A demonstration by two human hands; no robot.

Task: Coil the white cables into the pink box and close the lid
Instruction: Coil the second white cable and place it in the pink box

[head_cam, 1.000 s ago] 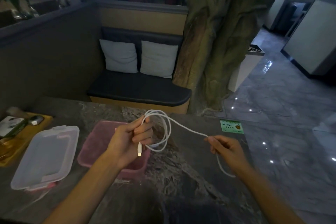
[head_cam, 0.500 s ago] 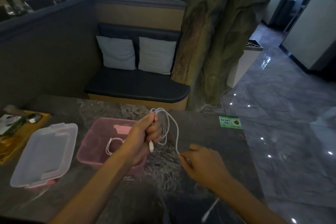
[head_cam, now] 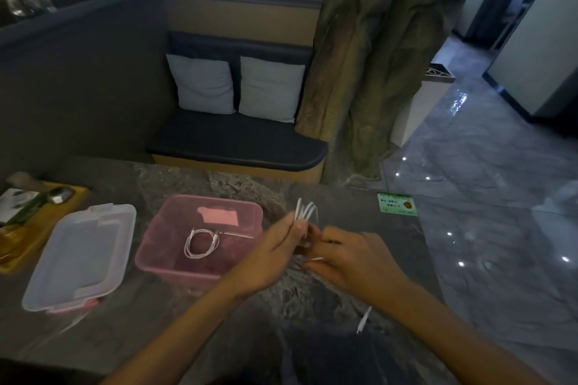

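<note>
The open pink box (head_cam: 175, 269) sits on the dark marble table, with one coiled white cable (head_cam: 200, 242) lying inside it. Just right of the box, my left hand (head_cam: 275, 253) grips several loops of a second white cable (head_cam: 306, 211), which stick up above my fingers. My right hand (head_cam: 353, 256) is close against the left one and pinches the same cable. The cable's loose plug end (head_cam: 362, 322) hangs below my right forearm. The clear lid (head_cam: 81, 256) lies upturned to the left of the box.
A yellow wooden tray (head_cam: 40, 228) with small items stands at the far left of the table. A green card (head_cam: 397, 204) lies near the table's right edge. Beyond the table are a cushioned bench and a tree trunk.
My hands have come together to the right of the box. The right hand moved up to the left and the cable loops have tightened. The first coil in the box is now uncovered.
</note>
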